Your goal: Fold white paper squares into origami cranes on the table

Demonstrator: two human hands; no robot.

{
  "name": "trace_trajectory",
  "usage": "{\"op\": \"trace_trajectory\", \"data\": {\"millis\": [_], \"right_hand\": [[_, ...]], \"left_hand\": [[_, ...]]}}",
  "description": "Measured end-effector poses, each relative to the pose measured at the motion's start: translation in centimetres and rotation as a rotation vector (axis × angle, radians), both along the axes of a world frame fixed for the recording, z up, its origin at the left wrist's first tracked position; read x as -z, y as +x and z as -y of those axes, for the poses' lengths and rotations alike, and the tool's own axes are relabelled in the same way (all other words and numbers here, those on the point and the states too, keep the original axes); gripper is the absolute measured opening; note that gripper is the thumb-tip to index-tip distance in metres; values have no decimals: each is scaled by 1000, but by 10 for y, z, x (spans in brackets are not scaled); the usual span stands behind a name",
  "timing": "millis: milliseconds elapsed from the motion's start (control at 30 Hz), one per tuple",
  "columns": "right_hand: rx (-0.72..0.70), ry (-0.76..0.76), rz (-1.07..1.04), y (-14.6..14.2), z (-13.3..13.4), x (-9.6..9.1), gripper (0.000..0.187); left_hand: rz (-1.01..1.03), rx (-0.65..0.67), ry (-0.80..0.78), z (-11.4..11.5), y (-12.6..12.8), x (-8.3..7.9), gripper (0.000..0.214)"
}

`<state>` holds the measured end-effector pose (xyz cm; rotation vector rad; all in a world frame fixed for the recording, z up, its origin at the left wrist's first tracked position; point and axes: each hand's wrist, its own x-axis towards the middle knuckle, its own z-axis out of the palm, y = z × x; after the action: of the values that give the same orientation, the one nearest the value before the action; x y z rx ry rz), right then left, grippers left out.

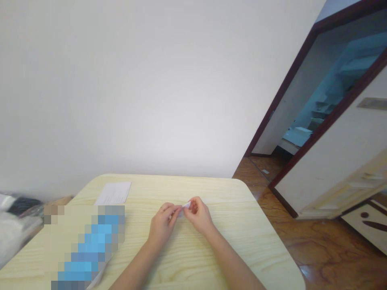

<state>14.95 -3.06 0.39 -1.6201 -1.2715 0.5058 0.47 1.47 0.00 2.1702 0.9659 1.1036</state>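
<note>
White slip (187, 205), perhaps paper, sits between both hands. A pale sheet (114, 193) lies leftward of and beyond the left hand (161, 222), whose fingertips pinch the slip's left end; its long axis seems slanted away rightward, where the right hand (199, 216), equally near, pinches it too.

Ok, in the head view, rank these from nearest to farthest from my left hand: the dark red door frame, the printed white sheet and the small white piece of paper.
From your left hand:
1. Small white piece of paper: at its fingertips.
2. Printed white sheet: to its left, toward the table's back edge.
3. Dark red door frame: right, beyond the table.
</note>
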Motion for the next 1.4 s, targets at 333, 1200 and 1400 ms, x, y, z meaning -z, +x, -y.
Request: {"op": "trace_trajectory", "data": {"millis": [333,1200,1400], "right_hand": [[-14,-23,71,7,-2,1,20],[-78,134,301,12,6,-14,12],[-97,111,227,15,5,-11,12]], "left_hand": [[91,14,-139,-1,0,0,20],[100,65,-371,-8,-3,-6,26],[115,188,-482,-13,-4,-10,29]]}}
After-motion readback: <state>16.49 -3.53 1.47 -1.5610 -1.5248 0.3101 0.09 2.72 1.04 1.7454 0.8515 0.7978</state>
